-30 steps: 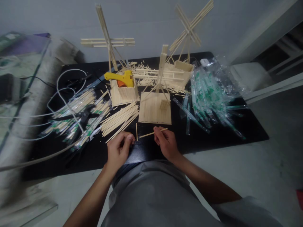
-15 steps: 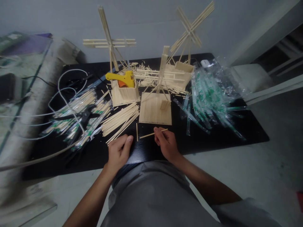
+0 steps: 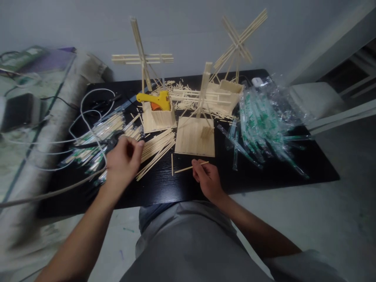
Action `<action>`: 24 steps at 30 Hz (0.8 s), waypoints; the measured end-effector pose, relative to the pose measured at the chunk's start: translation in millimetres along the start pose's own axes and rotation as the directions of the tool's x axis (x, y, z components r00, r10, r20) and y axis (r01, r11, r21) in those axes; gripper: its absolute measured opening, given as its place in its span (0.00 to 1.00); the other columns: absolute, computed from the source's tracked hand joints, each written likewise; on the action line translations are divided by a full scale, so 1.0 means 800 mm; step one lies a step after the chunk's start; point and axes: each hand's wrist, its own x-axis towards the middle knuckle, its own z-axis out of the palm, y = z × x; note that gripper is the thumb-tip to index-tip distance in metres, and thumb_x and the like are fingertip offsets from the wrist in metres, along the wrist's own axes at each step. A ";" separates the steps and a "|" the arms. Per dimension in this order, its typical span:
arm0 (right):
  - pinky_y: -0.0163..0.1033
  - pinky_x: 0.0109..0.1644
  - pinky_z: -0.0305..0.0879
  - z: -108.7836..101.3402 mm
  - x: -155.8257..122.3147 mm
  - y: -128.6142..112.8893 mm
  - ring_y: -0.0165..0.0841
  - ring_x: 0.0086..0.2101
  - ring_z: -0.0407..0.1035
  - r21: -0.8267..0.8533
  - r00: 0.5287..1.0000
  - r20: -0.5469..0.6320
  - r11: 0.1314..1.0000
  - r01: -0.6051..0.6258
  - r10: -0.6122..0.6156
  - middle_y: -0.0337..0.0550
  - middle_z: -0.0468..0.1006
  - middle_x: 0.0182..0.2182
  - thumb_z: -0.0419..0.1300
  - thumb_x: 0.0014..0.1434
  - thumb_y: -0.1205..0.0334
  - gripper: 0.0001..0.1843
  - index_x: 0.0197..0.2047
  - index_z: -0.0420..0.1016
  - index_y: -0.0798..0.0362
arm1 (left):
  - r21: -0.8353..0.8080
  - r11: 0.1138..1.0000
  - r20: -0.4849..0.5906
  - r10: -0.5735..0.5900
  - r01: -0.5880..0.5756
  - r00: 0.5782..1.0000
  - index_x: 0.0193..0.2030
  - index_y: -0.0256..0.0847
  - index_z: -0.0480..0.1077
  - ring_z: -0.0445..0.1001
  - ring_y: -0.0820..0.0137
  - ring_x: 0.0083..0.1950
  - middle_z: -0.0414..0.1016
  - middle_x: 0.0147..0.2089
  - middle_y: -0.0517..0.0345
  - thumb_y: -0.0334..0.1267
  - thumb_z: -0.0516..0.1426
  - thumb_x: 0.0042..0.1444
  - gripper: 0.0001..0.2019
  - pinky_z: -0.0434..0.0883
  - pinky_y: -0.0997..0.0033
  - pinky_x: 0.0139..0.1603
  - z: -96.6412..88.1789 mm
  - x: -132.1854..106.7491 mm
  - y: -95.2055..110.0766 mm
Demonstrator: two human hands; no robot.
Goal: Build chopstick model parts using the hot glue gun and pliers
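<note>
My right hand (image 3: 207, 176) is closed on a thin wooden stick (image 3: 184, 169), pinched near one end just above the black table. A short stick (image 3: 172, 164) lies upright in view to its left. My left hand (image 3: 125, 156) is curled over the black pliers (image 3: 113, 140), which lie on wrapped sticks; its fingertips are hidden, so a grip on them cannot be made out. Beside that hand is a pile of bare sticks (image 3: 157, 147). In front stands a stick windmill model (image 3: 194, 139) on a square base.
A yellow glue gun (image 3: 155, 100) rests in the box of another windmill (image 3: 143, 58) at the back left. A third windmill (image 3: 237, 45) stands behind. Clear and green wrappers (image 3: 260, 121) heap up at right. A white cable (image 3: 84, 113) loops at left.
My left hand has moved left and away from me, from the table's front edge to over the pliers. My right hand keeps its stick in place. The view has shifted slightly.
</note>
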 end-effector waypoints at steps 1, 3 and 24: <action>0.38 0.27 0.53 0.000 0.000 0.000 0.27 0.21 0.56 -0.004 1.000 -0.002 1.000 0.003 -0.003 0.34 0.61 0.18 0.59 0.70 0.39 0.33 0.19 0.64 0.51 | 0.045 0.999 -0.001 0.003 -0.003 1.000 0.39 0.44 0.70 0.66 0.72 0.24 0.71 0.28 0.65 0.46 0.65 0.62 0.11 0.58 0.70 0.26 -0.005 0.012 -0.006; 0.38 0.28 0.54 -0.001 0.000 0.001 0.28 0.21 0.57 -0.006 1.000 -0.003 1.000 0.006 -0.006 0.34 0.61 0.18 0.59 0.70 0.40 0.33 0.19 0.64 0.51 | 0.081 0.997 0.006 0.014 -0.014 1.000 0.43 0.44 0.71 0.68 0.71 0.24 0.73 0.28 0.64 0.45 0.67 0.60 0.12 0.58 0.70 0.26 -0.011 0.025 -0.014; 0.37 0.27 0.53 -0.001 -0.002 -0.006 0.27 0.20 0.56 0.064 0.999 0.031 0.998 -0.025 0.023 0.33 0.61 0.18 0.61 0.69 0.41 0.32 0.20 0.64 0.51 | -0.373 0.927 0.459 0.156 0.030 0.875 0.37 0.41 0.77 0.71 0.74 0.29 0.73 0.29 0.63 0.44 0.59 0.69 0.12 0.67 0.75 0.32 0.053 -0.083 0.036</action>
